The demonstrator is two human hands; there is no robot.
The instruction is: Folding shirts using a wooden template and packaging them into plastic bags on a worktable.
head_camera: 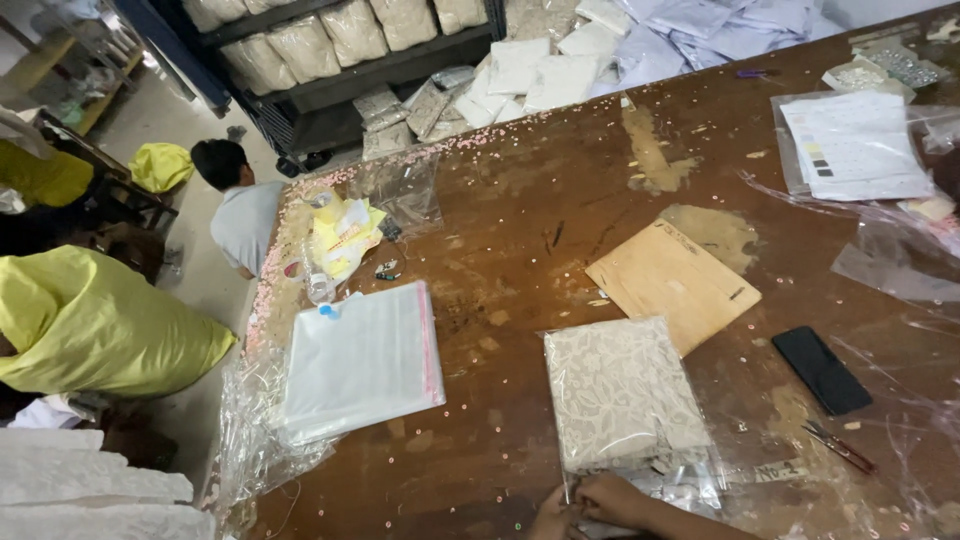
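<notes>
Clear plastic bag (pixel 625 400), holding folded beige patterned cloth (pixel 615 385), lies on the brown table (pixel 520 230) at its near edge, where both hands meet: the left hand (pixel 553 518) and right hand (pixel 612 498) pinch the bag's open end between curled fingers. Just right lie scissors (pixel 838 447) and a black phone (pixel 821 369); left, a stack of empty bags (pixel 362 362). Beyond sit a wooden board (pixel 672 282), then papers (pixel 852 146) far right.

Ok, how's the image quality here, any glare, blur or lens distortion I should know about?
Head view: wide-angle lens bends the wooden table edges; glare streaks the clear plastic sheet at right and the stack of clear bags; the hands sit cropped at the bottom edge, slightly soft; the shelves look dimmer.
</notes>
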